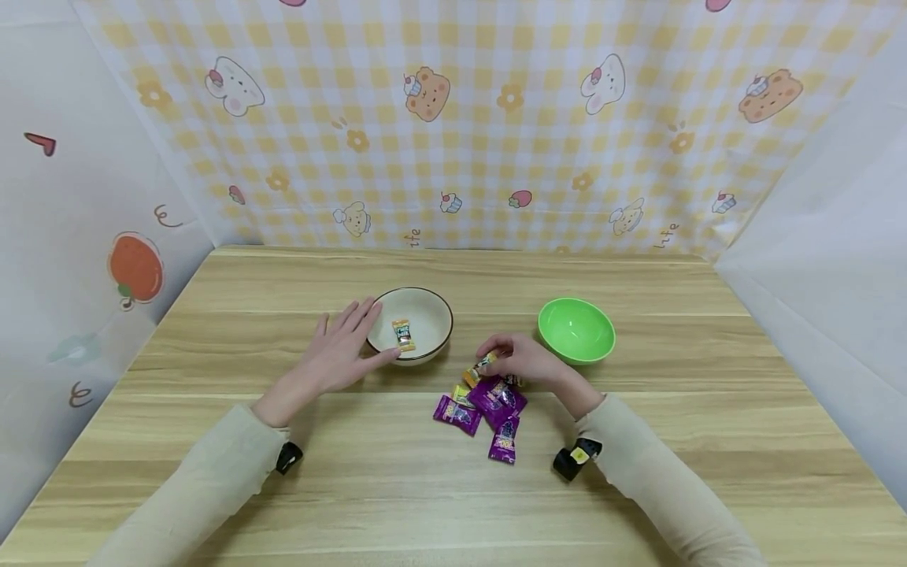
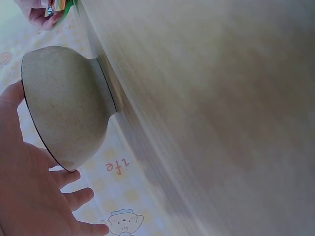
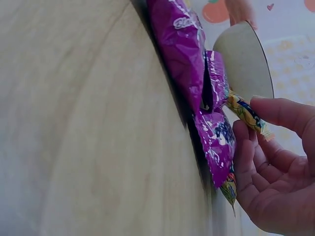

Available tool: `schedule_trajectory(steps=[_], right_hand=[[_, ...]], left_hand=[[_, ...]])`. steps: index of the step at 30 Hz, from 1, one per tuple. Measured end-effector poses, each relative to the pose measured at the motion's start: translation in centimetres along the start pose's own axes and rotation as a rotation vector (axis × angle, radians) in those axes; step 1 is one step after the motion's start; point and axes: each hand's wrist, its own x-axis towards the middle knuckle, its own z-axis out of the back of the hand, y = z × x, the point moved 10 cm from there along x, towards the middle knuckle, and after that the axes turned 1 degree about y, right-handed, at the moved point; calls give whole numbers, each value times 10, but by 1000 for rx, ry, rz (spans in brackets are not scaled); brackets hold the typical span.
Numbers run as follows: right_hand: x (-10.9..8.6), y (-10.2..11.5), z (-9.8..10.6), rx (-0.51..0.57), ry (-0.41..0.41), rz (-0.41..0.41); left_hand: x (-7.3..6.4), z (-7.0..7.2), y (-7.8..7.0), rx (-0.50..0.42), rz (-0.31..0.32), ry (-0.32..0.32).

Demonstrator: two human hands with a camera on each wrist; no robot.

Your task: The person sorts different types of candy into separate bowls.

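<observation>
Sleeve (image 1: 666, 480), right hand (image 1: 524, 358) with candy (image 1: 475, 372) lengthwise toward far right

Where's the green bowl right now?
In the head view, the green bowl sits on the table, right of centre, beside the right hand and to the right of the white bowl.

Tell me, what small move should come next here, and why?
Probably the right hand should carry its pinched yellow-orange candy to the white bowl: a similar wrapped candy lies inside, and the left hand touches that bowl's rim.
</observation>
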Motion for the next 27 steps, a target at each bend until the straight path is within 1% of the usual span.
schedule_trajectory(steps=[2,6,8,13,16,22,27], right_hand=[[-2,1,2,29,-5,-6],[-13,19,6,76,-15,-6],[-13,20,9,95,-26,-2],[-4,8,18,145,-67,-15],[-3,13,24,163,-84,-16],[0,32,29,256,-84,10],[7,43,32,258,-109,28]], left_hand=[[0,0,0,0,-2,0],[0,0,0,0,-2,6],[0,0,0,0,-1,9],[0,0,0,-4,1,10],[0,0,0,-6,-1,8],[0,-1,1,-6,-1,7],[0,-1,1,-2,-1,9]])
